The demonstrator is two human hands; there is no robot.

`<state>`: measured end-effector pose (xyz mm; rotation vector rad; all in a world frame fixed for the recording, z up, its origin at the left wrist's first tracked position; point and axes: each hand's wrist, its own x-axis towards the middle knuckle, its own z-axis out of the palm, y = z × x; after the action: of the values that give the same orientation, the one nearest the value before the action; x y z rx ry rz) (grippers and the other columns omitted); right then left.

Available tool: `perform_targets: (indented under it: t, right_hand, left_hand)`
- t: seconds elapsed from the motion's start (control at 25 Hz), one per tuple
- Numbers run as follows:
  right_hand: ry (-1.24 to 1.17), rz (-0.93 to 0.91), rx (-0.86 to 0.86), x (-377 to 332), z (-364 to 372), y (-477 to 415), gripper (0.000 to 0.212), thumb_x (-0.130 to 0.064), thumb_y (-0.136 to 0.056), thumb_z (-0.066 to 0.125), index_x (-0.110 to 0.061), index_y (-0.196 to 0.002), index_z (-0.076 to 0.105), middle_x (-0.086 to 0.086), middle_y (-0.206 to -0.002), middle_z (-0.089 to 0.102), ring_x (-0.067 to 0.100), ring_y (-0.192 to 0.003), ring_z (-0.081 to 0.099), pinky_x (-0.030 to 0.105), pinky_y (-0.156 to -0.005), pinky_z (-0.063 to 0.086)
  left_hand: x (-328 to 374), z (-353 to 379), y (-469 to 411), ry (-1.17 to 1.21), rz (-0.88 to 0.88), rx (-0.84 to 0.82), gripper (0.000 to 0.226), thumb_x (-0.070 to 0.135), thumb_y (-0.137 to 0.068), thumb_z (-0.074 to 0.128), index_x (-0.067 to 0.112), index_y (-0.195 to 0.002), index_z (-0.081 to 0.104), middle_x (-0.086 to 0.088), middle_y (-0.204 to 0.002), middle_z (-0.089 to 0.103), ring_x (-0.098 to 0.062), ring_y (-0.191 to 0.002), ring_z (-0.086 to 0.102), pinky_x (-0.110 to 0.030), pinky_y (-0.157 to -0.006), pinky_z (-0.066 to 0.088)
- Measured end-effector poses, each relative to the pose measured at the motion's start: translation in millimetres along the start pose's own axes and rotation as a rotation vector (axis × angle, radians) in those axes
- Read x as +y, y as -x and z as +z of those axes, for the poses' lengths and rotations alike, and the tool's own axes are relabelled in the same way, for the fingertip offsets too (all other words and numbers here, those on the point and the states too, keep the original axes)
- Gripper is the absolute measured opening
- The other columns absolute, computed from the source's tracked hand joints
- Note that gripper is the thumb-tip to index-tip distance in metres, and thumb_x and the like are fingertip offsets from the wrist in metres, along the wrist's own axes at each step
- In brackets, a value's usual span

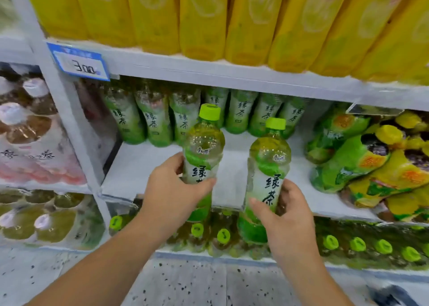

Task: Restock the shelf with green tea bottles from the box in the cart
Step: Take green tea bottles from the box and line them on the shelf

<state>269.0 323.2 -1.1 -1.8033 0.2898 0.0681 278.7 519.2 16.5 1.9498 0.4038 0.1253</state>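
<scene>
Gripping one in each hand, you are: your left hand (176, 189) has fingers and thumb curled round the label of a clear plastic green tea bottle with a lime-green cap (202, 147), at the middle of the frame.

— And your right hand (286, 215) wraps a second green tea bottle of the same kind (267, 166) lower on its body, just right of centre. You hold both upright, caps up, labels towards you. I take that to be so they go in front-faced.

— Their bases hang in front of the edge of the white middle shelf (144, 166), so neither is set down yet.

— You have a bare strip of board between those two and the row of matching tea bottles at the back (241, 113), upper middle. That gap looks like the place meant for them, pushed up against the row.

— Your grips sit low on the bodies, probably to leave the tops free to pass under the shelf above.

— Mind the tumbled green-and-yellow bottles (362, 159) at the right of the frame. Your right-hand bottle is near them, so slide it in straight. The box and cart are out of view.
</scene>
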Motion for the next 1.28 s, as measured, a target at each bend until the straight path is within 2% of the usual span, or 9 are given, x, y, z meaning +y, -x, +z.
perform_targets:
  t: [0.16,0.4,0.6,0.68,0.76,0.88,1.0,1.2,1.28]
  right_hand:
    - [-0.063,-0.127,0.058,10,13,-36,0.048,-0.006,-0.083,0.078,-0.027,-0.121,0.057,-0.012,-0.107,0.073,0.001,-0.096,0.07,0.023,-0.082,0.058]
    - [-0.052,-0.234,0.036,27,26,-67,0.052,-0.007,-0.085,0.076,-0.035,-0.119,0.049,-0.023,-0.109,0.069,-0.004,-0.104,0.066,0.02,-0.088,0.051]
    - [-0.038,-0.282,0.027,36,27,-77,0.06,-0.009,-0.081,0.08,-0.031,-0.124,0.046,-0.024,-0.11,0.067,-0.006,-0.109,0.063,0.022,-0.094,0.049]
    - [-0.029,-0.287,0.006,42,23,-77,0.062,-0.009,-0.08,0.081,-0.032,-0.126,0.046,-0.025,-0.114,0.066,-0.005,-0.112,0.062,0.023,-0.097,0.048]
    - [-0.016,-0.266,-0.032,52,17,-75,0.062,-0.011,-0.081,0.081,-0.033,-0.129,0.049,-0.023,-0.118,0.066,-0.004,-0.115,0.061,0.023,-0.1,0.047]
    - [0.002,-0.244,-0.067,64,12,-73,0.056,-0.01,-0.085,0.076,-0.032,-0.132,0.055,-0.018,-0.124,0.067,-0.002,-0.118,0.061,0.028,-0.104,0.048]
    - [0.035,-0.258,-0.054,64,18,-87,0.051,-0.009,-0.086,0.075,-0.031,-0.129,0.06,-0.019,-0.12,0.069,-0.006,-0.112,0.063,0.013,-0.097,0.049]
    - [0.081,-0.337,-0.031,53,34,-127,0.048,-0.008,-0.085,0.076,-0.022,-0.128,0.06,-0.017,-0.115,0.068,-0.017,-0.103,0.061,-0.002,-0.081,0.043]
    - [0.087,-0.362,-0.031,50,39,-138,0.048,-0.007,-0.086,0.075,-0.019,-0.13,0.058,-0.016,-0.114,0.067,-0.024,-0.099,0.057,-0.005,-0.078,0.041]
  left_hand:
    - [-15,22,-21,0.145,0.1,0.032,0.037,0.023,-0.075,0.086,0.031,-0.107,0.07,0.023,-0.093,0.075,0.003,-0.086,0.07,-0.018,-0.074,0.058]
    - [-22,51,-42,0.196,0.243,-0.006,0.042,0.019,-0.079,0.084,0.044,-0.102,0.06,0.031,-0.101,0.068,0.01,-0.092,0.065,-0.005,-0.077,0.049]
    - [-31,55,-65,0.114,0.324,0.08,0.043,0.028,-0.078,0.085,0.045,-0.105,0.057,0.01,-0.109,0.063,-0.004,-0.1,0.062,-0.025,-0.088,0.055]
    - [-37,50,-68,0.052,0.332,0.051,0.043,0.033,-0.077,0.085,0.048,-0.104,0.056,0.013,-0.109,0.062,0.0,-0.101,0.061,-0.018,-0.088,0.051]
    - [-49,46,-63,0.01,0.286,0.002,0.048,0.034,-0.077,0.085,0.045,-0.115,0.059,0.019,-0.113,0.06,0.008,-0.106,0.058,-0.008,-0.087,0.048]
    - [-68,48,-54,0.006,0.232,0.014,0.055,0.026,-0.081,0.082,0.034,-0.132,0.062,0.017,-0.117,0.057,0.013,-0.109,0.056,-0.007,-0.088,0.05]
    - [-71,56,-58,0.035,0.231,0.04,0.048,0.018,-0.083,0.081,0.039,-0.122,0.065,0.023,-0.109,0.06,0.019,-0.102,0.056,0.003,-0.078,0.043]
    - [-69,67,-86,-0.048,0.256,0.134,0.039,0.031,-0.08,0.083,0.028,-0.117,0.075,0.01,-0.108,0.073,-0.004,-0.1,0.068,-0.014,-0.09,0.051]
    - [-68,71,-101,-0.08,0.249,0.148,0.033,0.035,-0.078,0.084,0.023,-0.109,0.078,0.004,-0.101,0.076,-0.013,-0.093,0.071,-0.03,-0.09,0.057]
